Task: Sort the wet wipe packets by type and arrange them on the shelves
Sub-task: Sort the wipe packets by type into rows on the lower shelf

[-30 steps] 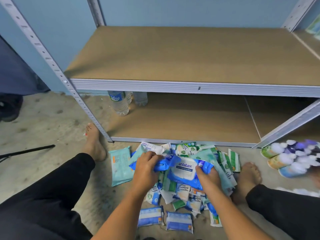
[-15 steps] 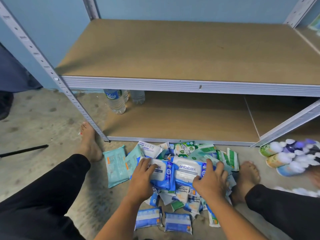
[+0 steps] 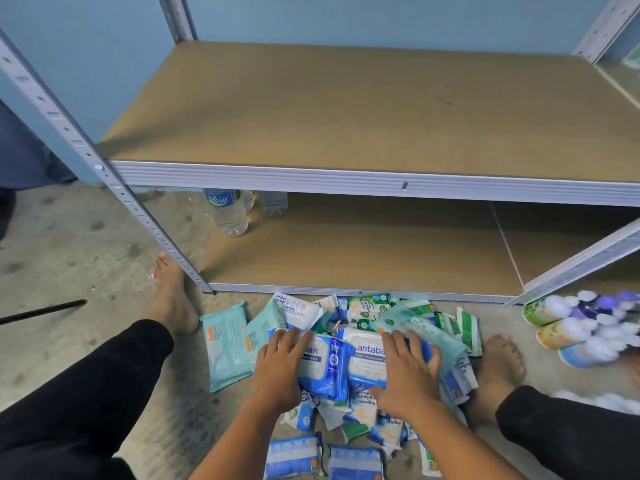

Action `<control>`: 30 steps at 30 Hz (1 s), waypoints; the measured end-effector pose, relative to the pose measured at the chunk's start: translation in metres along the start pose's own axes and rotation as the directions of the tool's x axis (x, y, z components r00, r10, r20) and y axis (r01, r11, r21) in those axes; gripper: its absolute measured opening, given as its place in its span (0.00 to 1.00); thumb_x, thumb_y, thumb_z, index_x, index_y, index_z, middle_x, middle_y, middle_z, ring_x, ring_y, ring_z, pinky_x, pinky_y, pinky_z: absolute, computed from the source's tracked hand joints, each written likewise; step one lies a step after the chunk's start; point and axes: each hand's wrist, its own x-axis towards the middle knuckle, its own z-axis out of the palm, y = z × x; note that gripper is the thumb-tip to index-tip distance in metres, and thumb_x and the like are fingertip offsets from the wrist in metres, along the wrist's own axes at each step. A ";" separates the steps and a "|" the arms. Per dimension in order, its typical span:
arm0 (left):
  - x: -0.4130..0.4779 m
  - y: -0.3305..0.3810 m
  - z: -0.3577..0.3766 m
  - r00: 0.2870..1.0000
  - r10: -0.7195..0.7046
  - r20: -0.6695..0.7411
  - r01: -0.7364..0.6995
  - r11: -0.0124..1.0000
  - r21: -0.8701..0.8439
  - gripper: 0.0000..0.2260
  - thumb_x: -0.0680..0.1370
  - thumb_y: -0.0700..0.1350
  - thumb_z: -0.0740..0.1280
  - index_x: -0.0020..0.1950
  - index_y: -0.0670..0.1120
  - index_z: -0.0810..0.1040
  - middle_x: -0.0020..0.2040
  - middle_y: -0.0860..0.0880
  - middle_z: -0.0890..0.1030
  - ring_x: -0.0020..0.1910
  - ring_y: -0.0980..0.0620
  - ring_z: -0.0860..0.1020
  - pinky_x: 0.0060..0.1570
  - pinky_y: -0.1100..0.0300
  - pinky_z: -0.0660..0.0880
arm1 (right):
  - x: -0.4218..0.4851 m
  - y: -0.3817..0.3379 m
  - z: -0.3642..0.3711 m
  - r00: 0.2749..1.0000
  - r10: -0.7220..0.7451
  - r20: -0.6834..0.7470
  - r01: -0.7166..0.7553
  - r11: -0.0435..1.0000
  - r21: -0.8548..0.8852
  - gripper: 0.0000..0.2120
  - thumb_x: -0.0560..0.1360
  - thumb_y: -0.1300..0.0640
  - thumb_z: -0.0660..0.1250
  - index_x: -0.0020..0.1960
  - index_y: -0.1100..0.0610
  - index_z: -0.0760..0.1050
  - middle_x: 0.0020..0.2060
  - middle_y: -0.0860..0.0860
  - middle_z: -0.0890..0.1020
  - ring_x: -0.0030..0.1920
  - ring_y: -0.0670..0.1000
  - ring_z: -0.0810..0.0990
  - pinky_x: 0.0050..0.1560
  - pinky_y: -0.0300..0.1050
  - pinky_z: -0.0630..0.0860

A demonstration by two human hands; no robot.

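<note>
A pile of wet wipe packets (image 3: 363, 310) lies on the floor in front of the shelf unit. Two large blue antabax packs sit side by side on top of it. My left hand (image 3: 278, 368) grips the left blue pack (image 3: 329, 365) from its left side. My right hand (image 3: 407, 374) holds the right blue pack (image 3: 365, 362), fingers over its top and thumb under its near edge. Teal packets (image 3: 225, 344) lie at the pile's left, green-white ones (image 3: 464, 327) at its right, and small blue packs (image 3: 294, 455) nearest me. The upper shelf (image 3: 346, 109) and lower shelf (image 3: 363, 251) hold no packets.
Water bottles (image 3: 228, 213) stand at the lower shelf's back left. Spray cans (image 3: 581, 327) lie on the floor at the right. My bare feet (image 3: 173, 299) flank the pile. A black rod (image 3: 41, 310) lies on the floor at the left. Slotted metal posts (image 3: 104, 174) frame the shelves.
Both hands have lowered the two blue packs from a raised, overlapping hold and set them side by side on the pile. The view has tilted slightly.
</note>
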 end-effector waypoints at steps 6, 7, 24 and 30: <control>0.015 -0.003 -0.020 0.996 0.046 0.073 -0.052 0.994 0.091 0.43 0.66 0.48 0.71 0.77 0.59 0.55 0.71 0.52 0.61 0.69 0.45 0.61 0.64 0.50 0.67 | 0.014 0.000 -0.015 0.994 -0.105 0.033 0.107 0.993 -0.058 0.45 0.60 0.38 0.70 0.73 0.49 0.61 0.64 0.46 0.65 0.65 0.52 0.63 0.61 0.55 0.58; 0.019 -0.006 -0.025 0.996 0.061 0.072 -0.067 0.994 0.089 0.42 0.64 0.50 0.71 0.76 0.60 0.57 0.69 0.53 0.62 0.67 0.45 0.62 0.62 0.50 0.68 | 0.019 0.002 -0.020 0.991 -0.126 0.037 0.128 0.990 -0.059 0.43 0.59 0.39 0.70 0.71 0.48 0.63 0.62 0.46 0.66 0.62 0.52 0.64 0.60 0.53 0.60; 0.192 -0.080 -0.072 0.970 -0.120 -0.210 0.122 0.993 -0.005 0.41 0.62 0.51 0.75 0.74 0.61 0.65 0.67 0.48 0.67 0.65 0.41 0.65 0.60 0.46 0.67 | 0.209 -0.004 -0.047 0.988 -0.048 -0.146 0.068 0.989 0.134 0.35 0.57 0.39 0.75 0.62 0.45 0.72 0.53 0.47 0.72 0.58 0.55 0.72 0.59 0.52 0.65; 0.201 -0.086 -0.014 0.916 -0.085 -0.393 0.040 0.992 -0.122 0.30 0.65 0.44 0.65 0.68 0.55 0.77 0.66 0.47 0.74 0.65 0.40 0.70 0.57 0.44 0.71 | 0.224 -0.028 0.012 0.949 -0.104 -0.299 0.130 0.989 0.070 0.33 0.65 0.54 0.70 0.71 0.45 0.72 0.72 0.52 0.68 0.70 0.61 0.65 0.65 0.61 0.64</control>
